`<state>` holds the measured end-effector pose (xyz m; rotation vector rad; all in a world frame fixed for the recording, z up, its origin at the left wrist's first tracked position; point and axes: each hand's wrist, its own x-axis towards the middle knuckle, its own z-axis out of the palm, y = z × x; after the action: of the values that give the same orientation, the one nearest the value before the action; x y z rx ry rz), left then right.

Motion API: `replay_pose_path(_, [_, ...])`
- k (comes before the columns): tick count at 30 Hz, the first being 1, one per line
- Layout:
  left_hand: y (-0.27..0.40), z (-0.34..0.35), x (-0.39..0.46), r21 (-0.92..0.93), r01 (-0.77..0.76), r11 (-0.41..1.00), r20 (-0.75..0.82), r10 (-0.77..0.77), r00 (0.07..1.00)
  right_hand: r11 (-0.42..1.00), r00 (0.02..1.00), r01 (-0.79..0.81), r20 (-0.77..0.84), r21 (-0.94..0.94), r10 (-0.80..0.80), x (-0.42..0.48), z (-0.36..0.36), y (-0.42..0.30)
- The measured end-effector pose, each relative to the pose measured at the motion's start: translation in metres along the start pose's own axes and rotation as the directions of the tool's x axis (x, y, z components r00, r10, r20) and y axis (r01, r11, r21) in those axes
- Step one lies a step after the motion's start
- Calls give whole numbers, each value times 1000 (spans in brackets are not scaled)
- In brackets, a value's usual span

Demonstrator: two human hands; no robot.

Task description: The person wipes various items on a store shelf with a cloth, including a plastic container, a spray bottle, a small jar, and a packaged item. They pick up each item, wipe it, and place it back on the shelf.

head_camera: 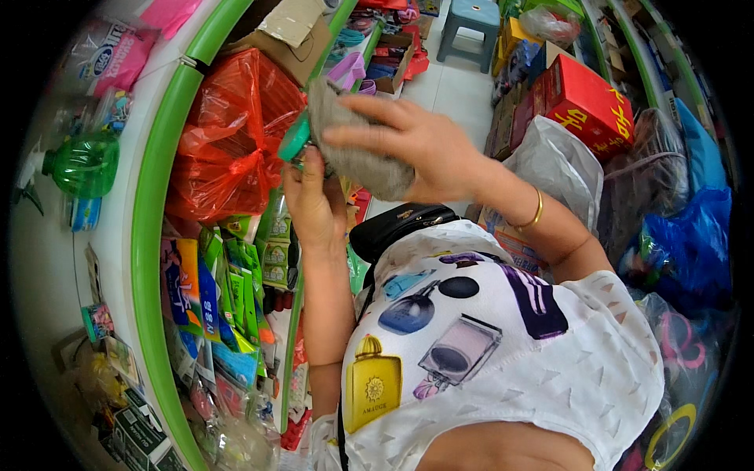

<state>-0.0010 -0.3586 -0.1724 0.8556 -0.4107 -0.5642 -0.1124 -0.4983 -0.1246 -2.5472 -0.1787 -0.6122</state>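
Note:
My left hand grips a small container with a green lid, thumb pressed just under the lid. Most of the container's body is hidden behind the fingers and the cloth. A grey-brown rag is in my right hand, spread under the fingers and against the container's side. Motion blurs the right hand and the rag. Just left of the container, a tied red plastic bag sits on the shelf.
Green-edged shelving curves along the left, holding bright packets and a green spray bottle. Across the aisle are a red box, a white bag and a blue bag. A grey-blue stool stands ahead on the tiled floor.

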Motion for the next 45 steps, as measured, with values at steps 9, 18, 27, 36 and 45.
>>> replay_pose_path(9, [18,-4,15,-381,115,917,109,-79,991,926,988,-135,-19,353,151,-41,2,46])
replay_pose_path(18, [-9,5,7,19,129,992,-20,-128,992,995,964,-101,-245,25,104,-7,6,-7])
replay_pose_path(27, [-3,6,-2,-277,162,947,31,-160,987,917,984,6,-166,399,65,8,11,24])
replay_pose_path(36, [-12,-1,-6,368,-230,901,-129,294,947,419,943,-330,274,846,188,1,45,42])
replay_pose_path(45, [43,13,-5,824,-453,341,290,433,853,-69,819,-502,500,862,281,-1,48,62])
